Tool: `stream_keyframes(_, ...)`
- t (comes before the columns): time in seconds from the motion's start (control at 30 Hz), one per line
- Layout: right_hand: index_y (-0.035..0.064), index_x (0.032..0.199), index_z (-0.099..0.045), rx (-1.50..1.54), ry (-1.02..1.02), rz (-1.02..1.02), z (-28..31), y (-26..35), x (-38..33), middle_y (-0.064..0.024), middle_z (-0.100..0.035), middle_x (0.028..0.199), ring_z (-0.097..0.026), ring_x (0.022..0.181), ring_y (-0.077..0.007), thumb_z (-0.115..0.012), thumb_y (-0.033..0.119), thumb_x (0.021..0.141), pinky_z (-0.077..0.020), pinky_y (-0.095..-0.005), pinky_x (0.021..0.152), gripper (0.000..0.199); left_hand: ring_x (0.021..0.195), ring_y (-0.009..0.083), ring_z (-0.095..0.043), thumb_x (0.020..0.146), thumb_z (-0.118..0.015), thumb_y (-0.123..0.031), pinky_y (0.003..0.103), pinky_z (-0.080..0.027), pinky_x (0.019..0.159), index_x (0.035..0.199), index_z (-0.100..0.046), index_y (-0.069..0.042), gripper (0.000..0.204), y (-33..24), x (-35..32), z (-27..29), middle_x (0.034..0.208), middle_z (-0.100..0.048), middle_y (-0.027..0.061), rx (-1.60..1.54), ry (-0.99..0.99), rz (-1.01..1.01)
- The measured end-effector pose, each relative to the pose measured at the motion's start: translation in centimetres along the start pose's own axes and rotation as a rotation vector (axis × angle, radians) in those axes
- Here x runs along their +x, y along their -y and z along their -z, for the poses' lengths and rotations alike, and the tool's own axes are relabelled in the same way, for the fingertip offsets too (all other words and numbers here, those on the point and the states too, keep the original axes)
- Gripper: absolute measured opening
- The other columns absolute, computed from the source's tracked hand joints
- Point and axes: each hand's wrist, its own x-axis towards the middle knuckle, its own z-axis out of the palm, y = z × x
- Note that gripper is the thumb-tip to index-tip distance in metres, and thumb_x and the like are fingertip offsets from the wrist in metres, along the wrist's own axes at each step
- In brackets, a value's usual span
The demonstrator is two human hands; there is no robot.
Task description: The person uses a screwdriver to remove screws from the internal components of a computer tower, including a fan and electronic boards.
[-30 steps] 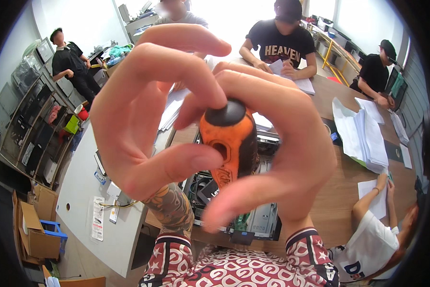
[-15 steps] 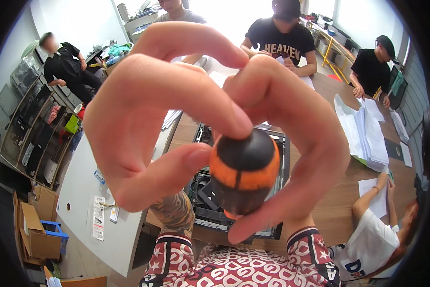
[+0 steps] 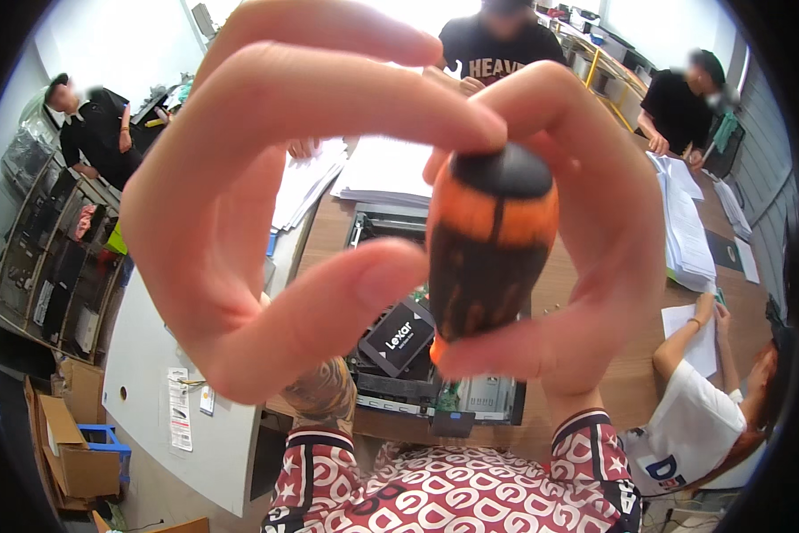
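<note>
Close up in the middle is a stubby screwdriver [image 3: 493, 240] with a black-and-orange rounded handle, its black butt end tilted up toward me. My right hand [image 3: 608, 213] is closed round it from the right, thumb along the lower side and fingers behind. From the left, my left hand [image 3: 204, 204] curls in a C shape. Its index fingertip is at the butt end, and its thumb tip at the handle's left side. The shaft is hidden. Below lies an opened computer case [image 3: 497, 400], with a dark flat solid-state drive [image 3: 399, 338] on it.
Paper stacks [image 3: 391, 169] lie beyond the case and papers [image 3: 684, 240] at the right. Several people sit or stand around the brown table [image 3: 586, 320]. A grey-white table [image 3: 151, 355] on the left holds a small package [image 3: 179, 409]. Cardboard boxes [image 3: 71, 449] stand lower left.
Both hands and the screwdriver have moved up in view, the screwdriver also slightly right. Its handle shows more of its length. The drive on the case is now more visible.
</note>
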Motion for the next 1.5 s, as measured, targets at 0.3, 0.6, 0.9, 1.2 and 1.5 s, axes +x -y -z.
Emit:
stream_keyframes(0.3, -0.0061, 0.126, -0.043, -0.014, -0.685, -0.439, -6.0, 4.4, 0.0, -0.0062, -0.055, 0.085, -0.057, 0.071, -0.0113, -0.074, 0.011, 0.074, -0.0442, -0.024, 0.059, 0.062, 0.114, 0.0281, -0.053, 0.08, -0.06, -0.017, 0.042, -0.042, 0.097, 0.122, -0.051, 0.011, 0.051, 1.8, 1.0, -1.7, 0.125, -0.048, 0.0275, 0.083, -0.026, 0.006)
stream_keyframes(0.6, 0.0055, 0.098, -0.034, 0.593, -0.202, -0.4, -1.7, 3.1, -2.9, -0.0024, -0.045, 0.06, -0.042, 0.04, -0.0085, -0.058, 0.054, 0.092, -0.0318, -0.0212, 0.035, 0.055, 0.112, 0.0273, -0.058, 0.089, -0.06, -0.039, 0.04, -0.045, 0.095, 0.125, -0.05, 0.01, 0.061, -1.3, -0.6, -7.5, 0.121, -0.057, 0.0223, -0.02, -0.438, 0.355)
stream_keyframes(0.9, 0.005, 0.103, -0.048, 0.621, -0.394, -0.753, -1.0, 6.1, 0.1, -0.0076, -0.055, 0.076, -0.054, 0.071, -0.0146, -0.054, 0.067, 0.089, -0.0413, -0.0267, 0.07, 0.064, 0.105, 0.0221, -0.063, 0.093, -0.052, -0.003, 0.036, -0.045, 0.097, 0.127, -0.055, 0.009, 0.037, -3.7, -10.1, -17.7, 0.107, -0.068, 0.0181, -0.471, -0.437, 0.872)
stream_keyframes(1.2, -0.0009, 0.117, -0.045, 0.166, -0.537, -0.45, -4.8, 0.1, -5.2, -0.0108, -0.059, 0.088, -0.059, 0.074, -0.0158, -0.057, 0.063, 0.089, -0.048, -0.0266, 0.068, 0.071, 0.09, 0.0207, -0.071, 0.091, -0.057, 0.007, 0.03, -0.055, 0.082, 0.105, -0.067, 0.007, 0.017, -3.6, -11.0, -19.8, 0.091, -0.072, 0.0157, -0.612, -0.304, 0.974)
stream_keyframes(1.5, -0.0004, 0.1, -0.064, 0.077, -0.459, -0.368, -9.9, -0.4, -9.8, -0.0075, -0.063, 0.085, -0.06, 0.071, -0.0144, -0.07, 0.011, 0.089, -0.0475, -0.0278, 0.064, 0.018, 0.088, 0.0144, -0.064, 0.073, -0.078, 0.006, 0.028, -0.052, 0.077, 0.098, -0.067, 0.005, 0.027, -4.1, -12.7, -21.8, 0.094, -0.068, 0.0077, -0.413, -0.742, 0.877)
